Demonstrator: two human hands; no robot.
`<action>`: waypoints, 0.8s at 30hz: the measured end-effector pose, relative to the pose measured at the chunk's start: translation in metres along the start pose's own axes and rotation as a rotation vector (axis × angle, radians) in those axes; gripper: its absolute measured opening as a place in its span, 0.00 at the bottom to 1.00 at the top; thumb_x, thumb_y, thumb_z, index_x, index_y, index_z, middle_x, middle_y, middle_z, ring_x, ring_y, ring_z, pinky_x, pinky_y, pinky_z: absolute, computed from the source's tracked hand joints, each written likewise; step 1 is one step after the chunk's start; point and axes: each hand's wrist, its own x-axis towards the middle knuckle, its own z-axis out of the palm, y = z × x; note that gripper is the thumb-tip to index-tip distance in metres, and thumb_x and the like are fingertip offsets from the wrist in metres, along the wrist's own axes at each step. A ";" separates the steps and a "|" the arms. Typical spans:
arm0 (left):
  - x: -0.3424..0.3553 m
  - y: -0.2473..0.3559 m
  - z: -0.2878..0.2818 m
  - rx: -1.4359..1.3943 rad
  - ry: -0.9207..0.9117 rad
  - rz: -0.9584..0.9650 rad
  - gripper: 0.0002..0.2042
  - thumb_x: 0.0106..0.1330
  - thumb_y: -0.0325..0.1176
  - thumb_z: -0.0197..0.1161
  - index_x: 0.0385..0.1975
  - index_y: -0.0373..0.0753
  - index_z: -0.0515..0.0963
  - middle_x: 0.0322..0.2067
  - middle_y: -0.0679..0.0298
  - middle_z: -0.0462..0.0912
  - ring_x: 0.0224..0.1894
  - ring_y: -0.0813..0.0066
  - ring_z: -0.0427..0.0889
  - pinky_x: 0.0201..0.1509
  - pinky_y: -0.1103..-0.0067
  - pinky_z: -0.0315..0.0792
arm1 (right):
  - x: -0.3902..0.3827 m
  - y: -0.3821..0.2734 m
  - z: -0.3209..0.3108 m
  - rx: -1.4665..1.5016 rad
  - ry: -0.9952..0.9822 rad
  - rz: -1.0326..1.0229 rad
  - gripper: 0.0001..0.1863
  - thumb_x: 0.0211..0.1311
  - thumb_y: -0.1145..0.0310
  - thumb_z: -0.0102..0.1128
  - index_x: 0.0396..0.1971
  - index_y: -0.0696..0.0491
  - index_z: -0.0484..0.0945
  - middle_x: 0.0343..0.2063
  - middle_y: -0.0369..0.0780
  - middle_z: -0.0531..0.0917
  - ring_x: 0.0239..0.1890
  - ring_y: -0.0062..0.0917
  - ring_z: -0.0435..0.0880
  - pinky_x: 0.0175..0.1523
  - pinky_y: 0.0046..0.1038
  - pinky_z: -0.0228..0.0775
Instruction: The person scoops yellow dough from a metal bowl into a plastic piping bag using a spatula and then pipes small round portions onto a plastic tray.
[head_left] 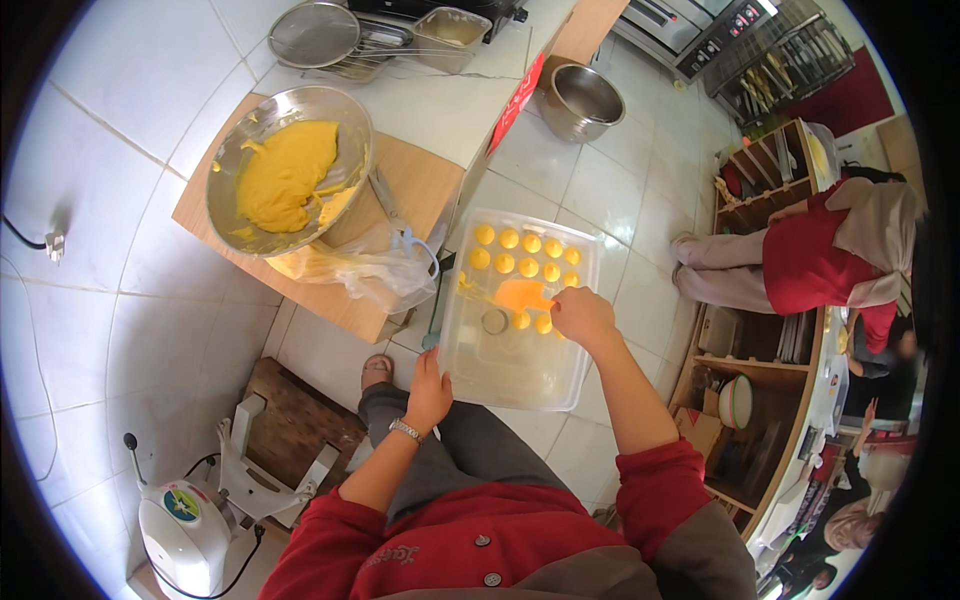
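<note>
In front of me is a translucent plastic tub with rows of small yellow dough mounds on its bottom. My left hand is closed on the tub's near left edge. Over the tub, my right hand grips an orange dough scraper, its blade among the mounds. Just below the blade lies a small round ring. Yellow smears mark the tub's left side. What the scraper carries, if anything, I cannot make out.
Left of the tub, a steel bowl of yellow batter stands on a wooden board, beside a clear plastic bag. A steel pot sits beyond. At right, a person stands by wooden shelves.
</note>
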 end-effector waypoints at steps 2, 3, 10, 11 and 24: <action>0.007 -0.004 0.001 -0.053 -0.048 -0.059 0.24 0.56 0.20 0.52 0.55 0.29 0.58 0.48 0.45 0.67 0.51 0.46 0.67 0.55 0.65 0.63 | 0.004 0.006 -0.003 -0.023 -0.004 0.055 0.12 0.53 0.65 0.49 0.30 0.54 0.79 0.29 0.43 0.81 0.34 0.36 0.81 0.37 0.34 0.72; 0.011 -0.005 0.000 -0.040 -0.072 -0.049 0.24 0.56 0.20 0.51 0.55 0.29 0.59 0.48 0.45 0.67 0.51 0.47 0.68 0.55 0.66 0.64 | 0.004 0.012 -0.007 -0.042 0.047 0.061 0.12 0.52 0.65 0.49 0.31 0.51 0.81 0.28 0.44 0.81 0.33 0.37 0.81 0.37 0.35 0.73; 0.019 -0.005 -0.010 -0.039 -0.131 -0.054 0.21 0.57 0.19 0.48 0.53 0.29 0.64 0.47 0.46 0.69 0.49 0.49 0.70 0.51 0.68 0.67 | 0.000 0.046 -0.031 -0.236 0.067 0.084 0.09 0.50 0.71 0.50 0.31 0.53 0.78 0.31 0.43 0.80 0.35 0.35 0.81 0.37 0.34 0.72; 0.019 -0.006 -0.009 -0.012 -0.116 -0.044 0.20 0.57 0.19 0.48 0.52 0.29 0.64 0.48 0.46 0.69 0.48 0.49 0.70 0.51 0.68 0.67 | 0.000 0.049 -0.030 -0.236 0.067 0.091 0.09 0.50 0.71 0.50 0.31 0.53 0.78 0.31 0.43 0.80 0.35 0.35 0.81 0.37 0.34 0.72; 0.021 -0.005 -0.010 -0.021 -0.154 -0.065 0.21 0.57 0.19 0.48 0.53 0.30 0.64 0.48 0.45 0.69 0.48 0.48 0.70 0.51 0.67 0.66 | 0.012 0.053 -0.011 -0.316 0.022 0.035 0.08 0.48 0.72 0.53 0.29 0.52 0.78 0.30 0.41 0.81 0.35 0.32 0.81 0.37 0.31 0.73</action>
